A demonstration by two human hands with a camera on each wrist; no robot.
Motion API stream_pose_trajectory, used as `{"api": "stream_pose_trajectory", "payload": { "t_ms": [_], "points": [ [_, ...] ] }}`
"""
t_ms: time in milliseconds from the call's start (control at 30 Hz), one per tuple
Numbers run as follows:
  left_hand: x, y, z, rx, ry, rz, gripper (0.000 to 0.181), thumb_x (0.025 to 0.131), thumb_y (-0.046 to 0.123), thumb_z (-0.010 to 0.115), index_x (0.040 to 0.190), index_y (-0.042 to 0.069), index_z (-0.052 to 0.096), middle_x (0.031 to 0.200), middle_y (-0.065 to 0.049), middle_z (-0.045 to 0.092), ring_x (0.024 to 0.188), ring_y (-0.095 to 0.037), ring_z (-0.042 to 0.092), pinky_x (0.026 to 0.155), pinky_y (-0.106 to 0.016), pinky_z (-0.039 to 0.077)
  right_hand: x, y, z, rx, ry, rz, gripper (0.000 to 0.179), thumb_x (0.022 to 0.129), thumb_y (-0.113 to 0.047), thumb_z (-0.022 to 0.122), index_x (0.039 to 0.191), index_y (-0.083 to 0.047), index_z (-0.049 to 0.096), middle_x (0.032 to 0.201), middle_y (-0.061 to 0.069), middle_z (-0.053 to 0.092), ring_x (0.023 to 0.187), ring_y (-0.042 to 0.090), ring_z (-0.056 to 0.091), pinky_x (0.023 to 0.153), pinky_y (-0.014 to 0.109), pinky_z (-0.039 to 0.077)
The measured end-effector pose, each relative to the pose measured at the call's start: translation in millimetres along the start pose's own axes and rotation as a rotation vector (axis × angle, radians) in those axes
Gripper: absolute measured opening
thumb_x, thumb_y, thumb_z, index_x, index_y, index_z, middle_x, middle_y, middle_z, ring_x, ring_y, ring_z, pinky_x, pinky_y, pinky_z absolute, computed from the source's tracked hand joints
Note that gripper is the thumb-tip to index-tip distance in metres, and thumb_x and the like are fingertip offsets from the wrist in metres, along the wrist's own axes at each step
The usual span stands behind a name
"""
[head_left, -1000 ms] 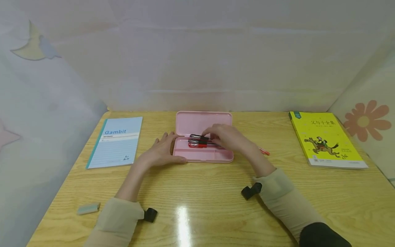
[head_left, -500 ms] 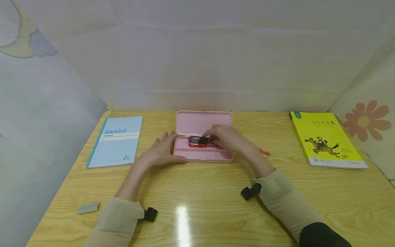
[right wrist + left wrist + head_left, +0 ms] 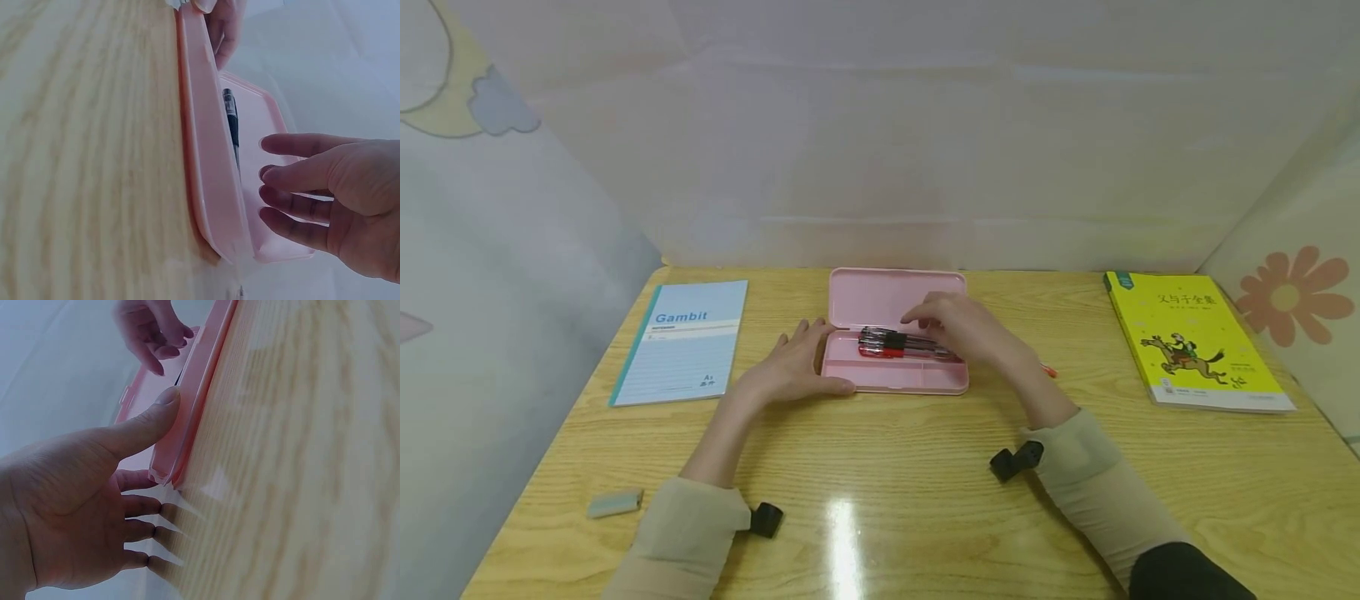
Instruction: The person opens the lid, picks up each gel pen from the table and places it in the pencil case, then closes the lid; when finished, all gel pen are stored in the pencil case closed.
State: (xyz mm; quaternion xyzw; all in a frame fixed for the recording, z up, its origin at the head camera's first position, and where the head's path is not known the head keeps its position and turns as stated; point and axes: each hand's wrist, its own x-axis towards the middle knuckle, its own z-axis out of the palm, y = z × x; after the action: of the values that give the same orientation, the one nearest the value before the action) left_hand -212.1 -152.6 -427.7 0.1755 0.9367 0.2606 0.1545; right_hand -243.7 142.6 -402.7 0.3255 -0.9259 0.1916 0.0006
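A pink pencil case [image 3: 872, 377] lies with its lid [image 3: 887, 296] raised at the back. Black pens [image 3: 893, 338] and a red pen [image 3: 878, 352] lie side by side in its rear compartment. My left hand [image 3: 790, 367] rests at the case's left end, thumb [image 3: 159, 406] on the front rim and fingers spread behind the corner. Over the right half of the case hovers my right hand [image 3: 962, 327]; in the right wrist view its fingers [image 3: 290, 187] are loosely bent, apart from the black pen [image 3: 230, 119], and hold nothing.
On the left lies a blue notebook [image 3: 681, 342], with a small grey-green block [image 3: 615, 503] nearer the front. A yellow book [image 3: 1195, 342] lies at the right. One red-tipped pen [image 3: 1049, 370] on the table is mostly hidden behind the right forearm.
My right hand has lowered a black pen beside the others in the case, let go, and risen slightly back and right. My left hand has stayed at the case's left end.
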Motion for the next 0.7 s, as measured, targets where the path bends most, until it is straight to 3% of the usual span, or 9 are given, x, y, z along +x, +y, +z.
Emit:
{"api": "stream_pose_trajectory", "payload": {
  "t_ms": [200,400,567,700],
  "points": [
    [1.2,-0.2,-0.7,-0.001,0.001,0.002,0.101,0.084,0.055,0.080,0.160,0.012,0.030,0.171,-0.023,0.017,0.160,-0.048,0.003,0.129,-0.068,0.002,-4.1,8,-13,0.109,0.015,0.056,0.029,0.100,-0.008,0.064,0.128,-0.013,0.072,0.113,0.007,0.073,0.097,0.020,0.066,0.086,0.039,0.058],
    [2.2,0.8,0.5,-0.002,-0.007,-0.001,0.101,0.084,0.055,0.080,0.161,0.013,0.029,0.172,-0.023,0.015,0.160,-0.047,0.002,0.129,-0.067,0.002,-16.9,26,-30,0.229,0.106,0.119,0.032,0.101,-0.009,0.063,0.132,-0.013,0.069,0.115,0.009,0.072,0.101,0.023,0.067,0.089,0.043,0.058],
    [1.1,-0.1,1.1,-0.008,-0.005,-0.008,0.101,0.083,0.053,0.081,0.160,0.014,0.030,0.172,-0.022,0.016,0.161,-0.047,0.002,0.129,-0.067,0.001,-34.5,47,-38,0.269,0.195,0.128,0.037,0.102,-0.007,0.062,0.138,-0.012,0.065,0.115,0.014,0.072,0.105,0.028,0.068,0.092,0.049,0.059],
    [0.1,-0.5,0.5,-0.009,-0.004,-0.012,0.100,0.083,0.054,0.081,0.160,0.015,0.030,0.172,-0.021,0.016,0.161,-0.045,0.002,0.130,-0.066,0.001,-48.8,62,-43,0.263,0.215,0.156,0.041,0.102,-0.009,0.062,0.143,-0.014,0.060,0.110,0.014,0.071,0.106,0.029,0.067,0.090,0.048,0.059]
  ]
}}
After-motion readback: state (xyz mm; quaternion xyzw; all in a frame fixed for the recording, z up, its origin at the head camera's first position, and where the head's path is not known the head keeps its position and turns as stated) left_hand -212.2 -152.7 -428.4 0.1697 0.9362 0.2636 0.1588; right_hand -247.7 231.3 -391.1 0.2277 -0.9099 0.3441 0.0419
